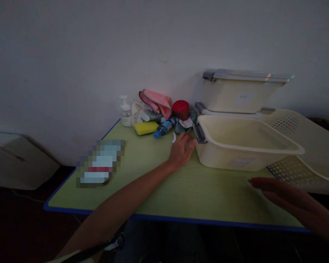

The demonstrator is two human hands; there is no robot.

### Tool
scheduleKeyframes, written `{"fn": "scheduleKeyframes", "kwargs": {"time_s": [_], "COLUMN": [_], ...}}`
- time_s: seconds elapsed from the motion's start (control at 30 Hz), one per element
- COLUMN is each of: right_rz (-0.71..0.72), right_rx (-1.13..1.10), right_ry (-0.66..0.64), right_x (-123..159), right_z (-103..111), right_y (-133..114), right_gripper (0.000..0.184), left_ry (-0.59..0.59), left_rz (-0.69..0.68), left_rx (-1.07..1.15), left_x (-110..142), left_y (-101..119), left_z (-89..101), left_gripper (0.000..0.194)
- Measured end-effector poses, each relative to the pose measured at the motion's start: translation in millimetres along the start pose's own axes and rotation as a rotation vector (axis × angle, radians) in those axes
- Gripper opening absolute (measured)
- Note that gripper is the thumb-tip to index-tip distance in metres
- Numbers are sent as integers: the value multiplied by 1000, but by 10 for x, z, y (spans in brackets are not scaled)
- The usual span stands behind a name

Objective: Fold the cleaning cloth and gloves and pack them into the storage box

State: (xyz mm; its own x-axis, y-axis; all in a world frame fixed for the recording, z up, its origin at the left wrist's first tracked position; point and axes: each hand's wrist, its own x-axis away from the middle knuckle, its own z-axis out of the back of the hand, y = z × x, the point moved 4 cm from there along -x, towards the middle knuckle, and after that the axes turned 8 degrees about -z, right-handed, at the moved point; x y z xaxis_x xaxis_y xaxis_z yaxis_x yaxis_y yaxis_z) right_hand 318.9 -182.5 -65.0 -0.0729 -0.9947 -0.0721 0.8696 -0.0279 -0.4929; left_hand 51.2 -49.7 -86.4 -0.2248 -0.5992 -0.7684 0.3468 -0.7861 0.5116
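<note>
Beside the left end of an open cream plastic storage bin (242,160) is my left hand (181,150). Its fingers are slightly bent, its thumb stands apart, and nothing shows in it. The fingertips are close to the bin's grey latch (199,133); I cannot tell whether they touch. A small white scrap (174,137) lies by the knuckles. My right hand (279,191), somewhat blurred, hovers over the table's right part with fingers stretched out, holding nothing. It is in front of the bin, apart from it. The bin has no lid on and looks empty inside.
Behind stands a lidded bin (235,95); a perforated basket (315,146) is at right. Along the wall are a pump bottle (126,117), pink cloth (157,102), yellow sponge (146,128), blue bottle (166,127) and red roll (181,109). A pixelated phone-like object (101,164) lies left on the green table (164,197).
</note>
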Motion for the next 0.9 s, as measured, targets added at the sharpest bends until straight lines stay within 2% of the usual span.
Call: {"fn": "scheduleKeyframes", "kwargs": {"time_s": [0.1, 0.2, 0.27, 0.3, 0.37, 0.43, 0.47, 0.53, 0.63, 0.8, 0.9], "right_rz": [72, 201, 345, 414, 465, 460, 438, 420, 412, 434, 435], "right_rx": [18, 81, 67, 50, 55, 97, 114, 124, 131, 127, 138], "right_ry": [-290, -412, -406, -362, -262, -162, -95, -39, 8, 38, 45], "right_x": [42, -33, -185, -291, -547, -807, -925, -1099, -1232, -1268, -1271], "right_z": [-284, -540, -702, -780, -959, -1159, -1250, -1430, -1601, -1640, -1634], "right_y": [-301, -722, -1055, -1217, -1481, -1668, -1729, -1805, -1822, -1772, -1754], "right_gripper": [49, 49, 48, 48, 48, 49, 50, 51, 44, 37, 38], "left_ry": [94, 153, 162, 145, 63, -62, -119, -196, -226, -217, -198], "left_rz": [58, 154, 206, 218, 223, 207, 197, 182, 180, 194, 206], "left_rx": [-87, -183, -243, -264, -280, -264, -253, -241, -256, -296, -317], "left_x": [-155, -247, -215, -173, -63, 48, 91, 140, 129, 59, 47], "left_y": [-164, -457, -647, -725, -844, -914, -934, -957, -977, -1008, -1005], "left_z": [273, 622, 810, 866, 891, 828, 784, 716, 696, 745, 757], "left_gripper": [26, 21, 31, 38, 49, 59, 63, 66, 61, 46, 45]}}
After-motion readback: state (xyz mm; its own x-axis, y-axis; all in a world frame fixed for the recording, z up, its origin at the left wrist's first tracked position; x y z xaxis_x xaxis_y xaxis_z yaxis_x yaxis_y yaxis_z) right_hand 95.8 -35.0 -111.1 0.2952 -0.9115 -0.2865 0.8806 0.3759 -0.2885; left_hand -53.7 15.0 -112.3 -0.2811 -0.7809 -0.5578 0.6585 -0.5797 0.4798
